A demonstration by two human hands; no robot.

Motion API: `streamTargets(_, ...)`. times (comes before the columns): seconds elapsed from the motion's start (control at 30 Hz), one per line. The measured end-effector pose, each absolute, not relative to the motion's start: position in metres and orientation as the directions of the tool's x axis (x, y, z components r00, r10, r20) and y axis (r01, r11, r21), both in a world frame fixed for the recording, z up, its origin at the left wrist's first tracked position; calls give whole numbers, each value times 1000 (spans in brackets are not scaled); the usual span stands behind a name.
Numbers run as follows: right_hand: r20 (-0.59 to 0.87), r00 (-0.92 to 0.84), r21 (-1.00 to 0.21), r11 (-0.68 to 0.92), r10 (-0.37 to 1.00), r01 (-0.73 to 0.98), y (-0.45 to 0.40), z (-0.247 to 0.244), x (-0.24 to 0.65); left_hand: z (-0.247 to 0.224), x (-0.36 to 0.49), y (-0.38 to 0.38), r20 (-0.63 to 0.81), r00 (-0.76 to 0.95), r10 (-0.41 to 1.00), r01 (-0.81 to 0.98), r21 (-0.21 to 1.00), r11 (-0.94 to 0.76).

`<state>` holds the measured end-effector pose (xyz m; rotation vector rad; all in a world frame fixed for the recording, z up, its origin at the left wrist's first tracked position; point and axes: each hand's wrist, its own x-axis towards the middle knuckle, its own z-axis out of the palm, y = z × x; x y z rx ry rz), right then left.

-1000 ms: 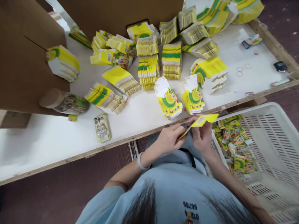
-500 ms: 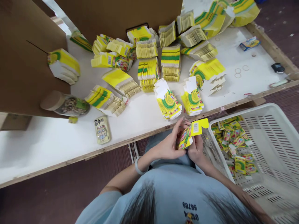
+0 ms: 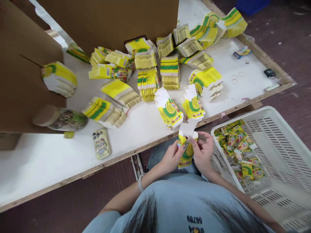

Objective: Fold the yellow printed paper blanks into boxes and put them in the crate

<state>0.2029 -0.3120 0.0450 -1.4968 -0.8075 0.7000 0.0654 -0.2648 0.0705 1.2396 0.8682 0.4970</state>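
Over my lap, just off the table's front edge, I hold a small yellow and green carton (image 3: 186,157) upright, its white-lined top flap standing up. My left hand (image 3: 173,156) grips its left side, thumb at the top opening. On the right side, my right hand (image 3: 203,151) pinches the carton near a white side flap. Two fanned stacks of flat printed cartons lie just beyond my hands: the left stack (image 3: 169,110) and the right stack (image 3: 193,104).
Bundles of flat cartons (image 3: 146,77) cover the middle of the white table (image 3: 136,139). A phone (image 3: 101,144) and a jar (image 3: 60,118) are on the left. Brown cardboard (image 3: 109,19) rises behind. To my right, a white plastic basket (image 3: 282,139) contains folded cartons (image 3: 239,139).
The carton has turned from lying sideways to upright, its open top now facing away from me. My right hand came up from beneath to its right side. The view has shifted slightly.
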Motion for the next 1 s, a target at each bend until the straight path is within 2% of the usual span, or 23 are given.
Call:
streamTargets(0.1, 8, 542, -998, -23, 841, 50, -323, 44, 205, 69, 63, -276, -323, 579, 749, 11, 921, 389)
streamTargets(0.2, -53, 450, -998, -64, 891, 8, -333, 45, 212, 66, 55, -286, -314, 521, 794, -51, 917, 396)
streamTargets(0.4, -182, 226, -981, -160, 957, -112, -336, 56, 225, 66, 44, -290, -321, 558, 765, 14, 925, 379)
streamTargets(0.5, -171, 168, -984, -159, 971, -82, -334, 65, 224, 64, 43, -288, -225, 508, 831, 59, 972, 227)
streamTargets(0.63, -115, 127, -993, -116, 985, -1, -334, 73, 220, 59, 42, -289, -55, 443, 895, 26, 999, 48)
streamTargets(0.8, -47, 89, -995, -54, 995, 79, -335, 69, 220, 56, 43, -285, -106, 453, 885, 55, 994, 91)
streamTargets(1.0, -5, 77, -995, -12, 997, 96, -336, 62, 225, 53, 48, -285, -118, 325, 938, -24, 991, 133)
